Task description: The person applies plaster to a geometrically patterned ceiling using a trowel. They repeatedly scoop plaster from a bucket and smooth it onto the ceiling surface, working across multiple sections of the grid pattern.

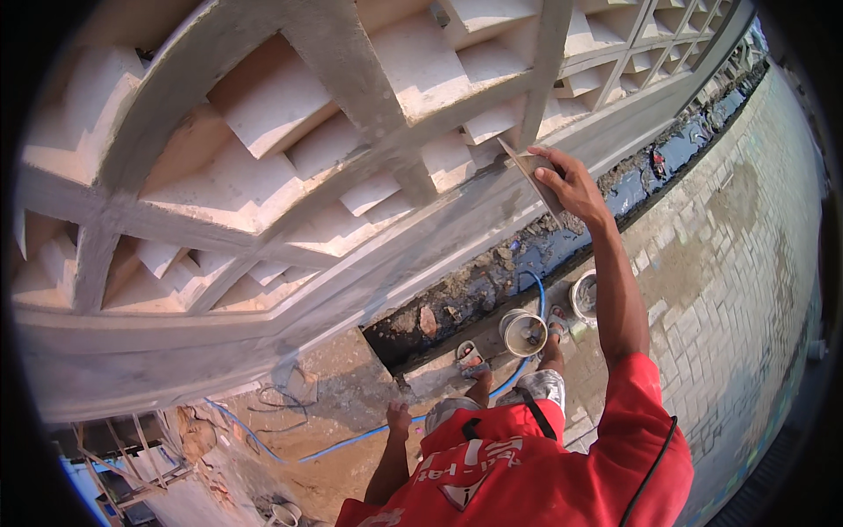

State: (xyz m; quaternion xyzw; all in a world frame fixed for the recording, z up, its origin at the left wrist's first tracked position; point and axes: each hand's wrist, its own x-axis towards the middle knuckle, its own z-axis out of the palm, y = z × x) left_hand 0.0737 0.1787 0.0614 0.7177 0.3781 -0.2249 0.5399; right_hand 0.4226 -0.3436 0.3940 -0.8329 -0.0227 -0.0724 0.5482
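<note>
My right hand (569, 183) is stretched forward and closed on a plastering trowel (534, 183). The trowel's flat blade is seen nearly edge-on, tilted, close against the grey plastered ledge (479, 198) below the block lattice; whether it touches is hard to tell. My fingers hide its handle. Low at my side hangs my left hand (399, 416), its fingers curled, with nothing visible in them. A blue hose (351, 438) runs along the ground beyond it. The lattice wall (386, 132) has grey bars around pale, stepped blocks.
An open ditch (549, 255) with dark water and rubble follows the wall's foot. A bucket (524, 333) stands by my feet, with another pail (584, 297) to its right. Paving blocks (702, 303) cover the right side. Wooden poles (132, 465) stand at lower left.
</note>
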